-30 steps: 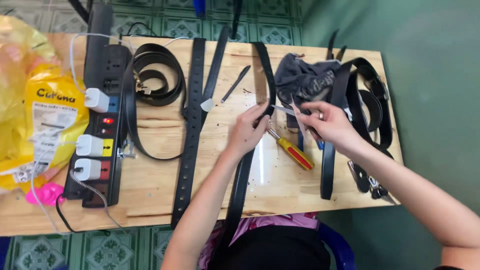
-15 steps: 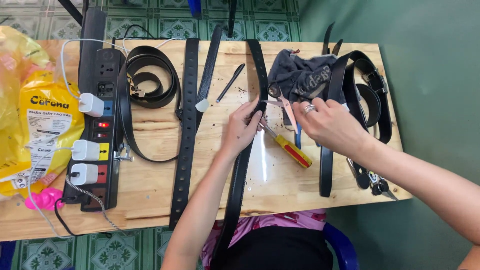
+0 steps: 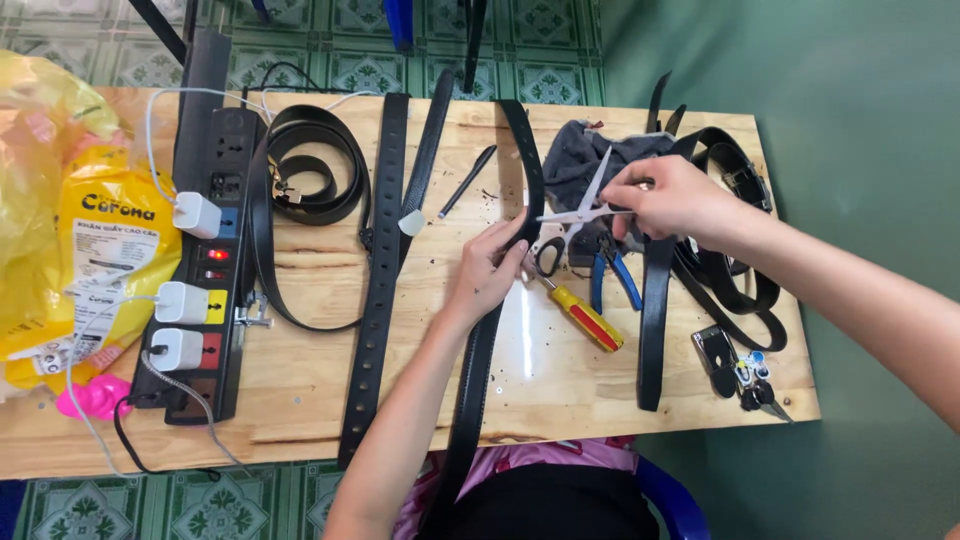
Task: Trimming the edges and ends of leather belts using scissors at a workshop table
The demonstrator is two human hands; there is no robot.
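**Scissors meet the belt**

The left hand (image 3: pixel 490 270) pinches the black belt (image 3: pixel 505 250) lying down the middle of the wooden table (image 3: pixel 420 400). The right hand (image 3: pixel 670 200) grips open scissors (image 3: pixel 580 212) beside it. Best to keep the strap taut and the blades square.

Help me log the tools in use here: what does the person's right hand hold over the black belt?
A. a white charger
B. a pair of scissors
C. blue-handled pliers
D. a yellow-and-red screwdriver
B. The right hand grips a pair of scissors with its blades open, pointed toward the black belt that the left hand pinches; the screwdriver and the pliers lie untouched on the wooden table.
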